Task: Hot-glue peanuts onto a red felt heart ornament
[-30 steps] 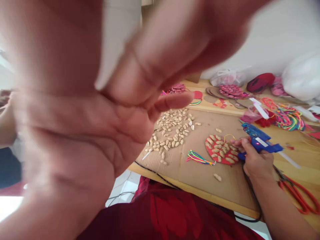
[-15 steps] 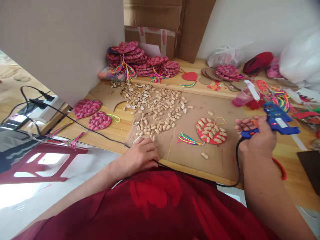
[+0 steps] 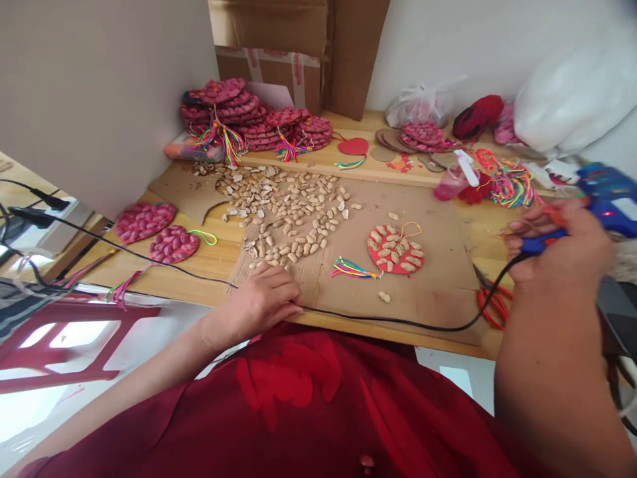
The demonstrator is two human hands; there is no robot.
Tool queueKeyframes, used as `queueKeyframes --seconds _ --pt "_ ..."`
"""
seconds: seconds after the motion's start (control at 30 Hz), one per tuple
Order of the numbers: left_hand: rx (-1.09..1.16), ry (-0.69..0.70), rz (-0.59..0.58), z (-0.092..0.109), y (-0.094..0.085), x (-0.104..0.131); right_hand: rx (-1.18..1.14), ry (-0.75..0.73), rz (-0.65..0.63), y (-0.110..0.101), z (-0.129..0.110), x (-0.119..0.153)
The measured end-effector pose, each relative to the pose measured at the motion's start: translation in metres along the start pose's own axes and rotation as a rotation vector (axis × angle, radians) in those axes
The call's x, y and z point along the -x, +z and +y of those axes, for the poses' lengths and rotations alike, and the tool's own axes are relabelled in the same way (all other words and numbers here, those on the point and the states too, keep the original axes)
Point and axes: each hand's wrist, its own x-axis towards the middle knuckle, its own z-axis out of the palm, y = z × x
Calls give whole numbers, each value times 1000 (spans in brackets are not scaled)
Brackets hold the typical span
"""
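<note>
My right hand is wrapped round the handle of a blue glue gun at the right edge. From the gun a black cord runs left along the table's front edge. My left hand rests at that edge beside the peanuts, its fingers curled over the cord; whether it grips the cord cannot be made out. Between my hands, a red heart covered with peanuts lies on cardboard, with a yellow loop and a colourful tassel. One loose peanut lies below it. Many peanuts are spread to the left.
Two pink peanut hearts lie at the left, near a power strip. Stacked pink pieces stand at the back. Toward the right are a pink cup, coloured threads and red-handled pliers.
My right hand has moved right with the glue gun, drawing the cord straighter along the table edge. The view has shifted right, and the red-handled tool now shows more. My left hand stays by the peanuts.
</note>
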Motion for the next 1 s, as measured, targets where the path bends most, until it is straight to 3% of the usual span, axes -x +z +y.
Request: queueKeyframes --seconds 0.17,0.3,0.4,0.57,0.77,1.0 --pt "-66 34 -65 0 4 -23 -9 30 -190 15 33 15" --pt "-119 110 -138 19 12 -55 -14 26 -271 30 56 22" --pt "-102 205 -129 33 26 -86 -14 4 -283 35 71 23" --pt "23 117 -97 41 55 -127 8 -17 -302 32 92 25" --pt "-20 144 -168 46 68 -139 47 -64 -368 26 108 21" --pt "2 93 -69 47 66 -147 80 -96 -407 26 112 18"
